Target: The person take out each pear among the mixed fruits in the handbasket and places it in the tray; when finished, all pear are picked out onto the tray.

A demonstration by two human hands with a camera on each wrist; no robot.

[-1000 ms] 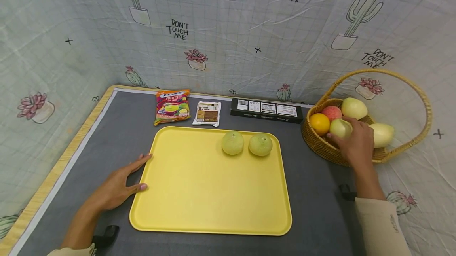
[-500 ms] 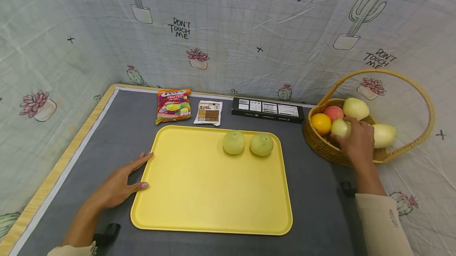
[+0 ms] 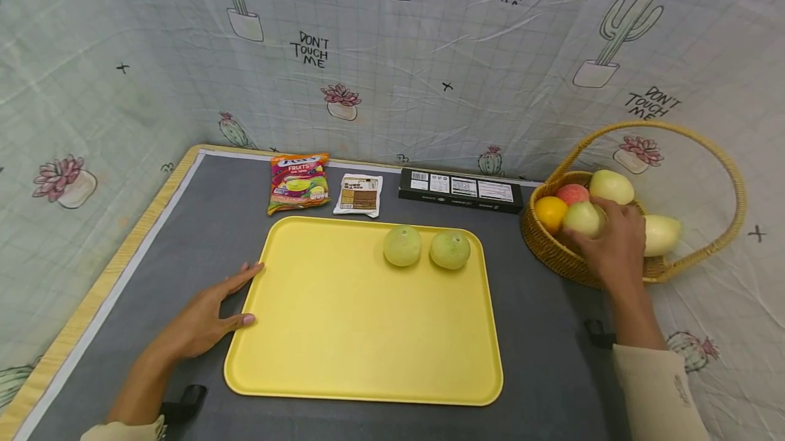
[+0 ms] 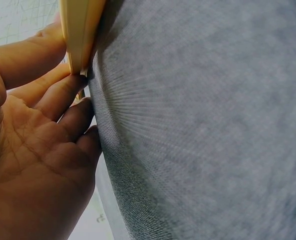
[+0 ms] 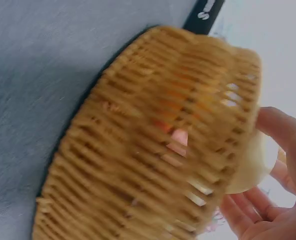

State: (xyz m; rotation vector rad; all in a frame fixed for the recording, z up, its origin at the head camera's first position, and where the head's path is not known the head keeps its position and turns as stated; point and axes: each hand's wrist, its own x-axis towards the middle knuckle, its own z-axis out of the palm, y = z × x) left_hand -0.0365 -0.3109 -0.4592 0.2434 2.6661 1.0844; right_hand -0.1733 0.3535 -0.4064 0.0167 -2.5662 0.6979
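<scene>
"Where is the fruit, and what has hold of it?"

"The pale green fruit (image 3: 581, 220) is right of the frame, within the wicker basket (image 3: 555, 260), just beside the orange (image 3: 550, 213). My right grip (image 3: 616, 240) has thumb and fingers curled round it; whether it is off the basket's floor I cannot tell."

"And your left?"

"My left grip (image 3: 196, 322) is wide, touching the left edge of the yellow tray (image 3: 368, 332), steadying it, I'd say."

"Which step is this?"

"The pick-up, I judge: two similar green fruits (image 3: 402, 245) sit towards the tray's upper right."

"Next?"

"Probably a lift clear of the rim, then leftward and softly down, since round things may roll."
</scene>
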